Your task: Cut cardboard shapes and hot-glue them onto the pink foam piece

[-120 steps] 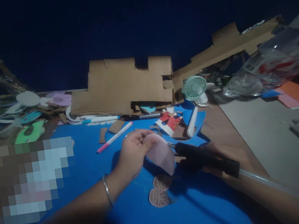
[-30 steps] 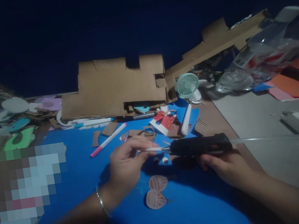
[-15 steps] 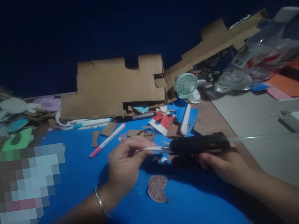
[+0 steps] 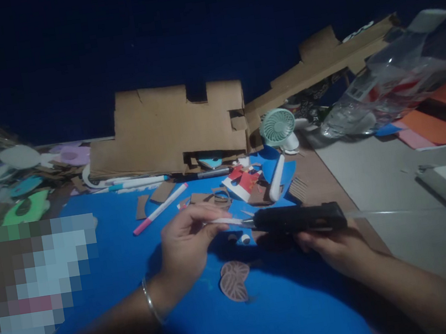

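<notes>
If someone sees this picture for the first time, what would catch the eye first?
The black glue gun sits at centre in the right hand, its tip at a thin pale cutout pinched by the left hand. Under them lies the bright blue sheet; behind, jagged cardboard.

Glue gun (image 4: 298, 218): black; glue stick (image 4: 401, 212) at its rear clear.
Held piece (image 4: 223, 221): pale pinkish white.
Sheet (image 4: 137, 269): bright blue, plain.
Two leaf cutouts (image 4: 232, 281): dusty pink, dark vein lines.
Cardboard (image 4: 167, 128), far: plain brown.
Fan (image 4: 277, 125): mint green.
Marker (image 4: 158, 210): white, pink end.
Paper (image 4: 439, 129), far right: orange.
Mask cutout (image 4: 28, 207), far left: green.
</notes>
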Tool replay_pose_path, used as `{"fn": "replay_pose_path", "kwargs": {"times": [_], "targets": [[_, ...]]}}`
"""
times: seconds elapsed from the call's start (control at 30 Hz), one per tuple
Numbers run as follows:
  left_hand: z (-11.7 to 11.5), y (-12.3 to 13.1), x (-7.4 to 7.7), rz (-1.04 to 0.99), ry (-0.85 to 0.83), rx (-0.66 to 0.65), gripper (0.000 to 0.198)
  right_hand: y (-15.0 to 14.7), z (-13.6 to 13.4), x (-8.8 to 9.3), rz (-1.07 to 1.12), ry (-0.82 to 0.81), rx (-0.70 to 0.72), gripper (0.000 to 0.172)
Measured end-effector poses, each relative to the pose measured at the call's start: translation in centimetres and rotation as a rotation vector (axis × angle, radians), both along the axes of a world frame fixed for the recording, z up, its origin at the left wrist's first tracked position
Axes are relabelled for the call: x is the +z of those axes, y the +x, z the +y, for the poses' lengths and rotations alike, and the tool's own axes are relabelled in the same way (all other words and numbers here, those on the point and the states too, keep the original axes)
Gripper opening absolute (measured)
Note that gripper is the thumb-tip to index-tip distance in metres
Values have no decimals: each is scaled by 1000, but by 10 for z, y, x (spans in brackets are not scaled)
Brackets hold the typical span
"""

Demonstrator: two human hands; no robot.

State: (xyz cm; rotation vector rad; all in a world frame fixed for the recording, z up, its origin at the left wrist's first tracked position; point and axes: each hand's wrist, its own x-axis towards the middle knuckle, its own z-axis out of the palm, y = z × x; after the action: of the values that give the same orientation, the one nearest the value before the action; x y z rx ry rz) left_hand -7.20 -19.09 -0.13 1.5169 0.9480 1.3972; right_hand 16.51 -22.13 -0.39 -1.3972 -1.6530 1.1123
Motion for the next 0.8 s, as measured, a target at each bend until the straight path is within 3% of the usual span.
{"fn": "replay_pose_path", "kwargs": {"times": [0.23,0.63,0.8], "targets": [[1,2,-2,-6,-59,26,10,-4,-3,-7,40,51,-99,25],[3,1,-12,-102,-238,16,9,-2,3,10,-273,101,11,7],[9,-3,-17,-33,-332,14,10,0,1,-7,-90,85,-54,26]]}}
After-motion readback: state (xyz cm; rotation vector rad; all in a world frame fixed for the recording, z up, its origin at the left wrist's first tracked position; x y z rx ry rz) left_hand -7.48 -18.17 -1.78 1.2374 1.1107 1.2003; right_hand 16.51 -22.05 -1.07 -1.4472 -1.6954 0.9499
